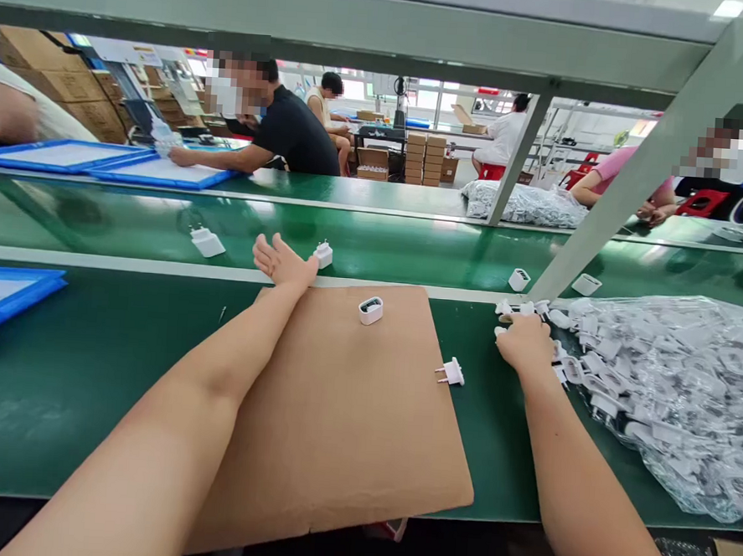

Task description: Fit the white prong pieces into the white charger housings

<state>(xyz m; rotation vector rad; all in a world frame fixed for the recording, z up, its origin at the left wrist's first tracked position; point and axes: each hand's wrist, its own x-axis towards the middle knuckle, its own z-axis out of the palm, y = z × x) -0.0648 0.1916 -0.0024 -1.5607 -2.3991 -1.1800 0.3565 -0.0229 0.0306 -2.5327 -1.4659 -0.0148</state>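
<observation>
Fingers of the right hand (526, 344) curl down among small white plastic pieces (559, 319) at the near end of a heap; from my remote seat I cannot tell whether they are clamped on any. The left hand (284, 263) is spread, fingers apart and gripping nothing I can see, beyond the long pale rail (126, 264). Its thumb side is right beside a boxy white charger with 2 pins (324, 256); I cannot confirm contact.

Between the forearms lies a flat brown cardboard sheet (351, 411), with an open-ended oval white shell (370, 311) near its far edge. At its right edge I see a white plug piece with 2 prongs (453, 372), the prongs pointing left. Right of the right hand, a clear plastic bag (703, 416) bulges with similar white pieces.

I judge the step in hand as 2-sided: the left setting down the charger, the right picking out a piece. The next move calls for a light pinch that frees 1 piece without dragging the bag.

Farther out, 3 more white casings (208, 243) rest on the glossy green strip (411, 247), and across it sits a person in a black shirt (301, 131).
</observation>
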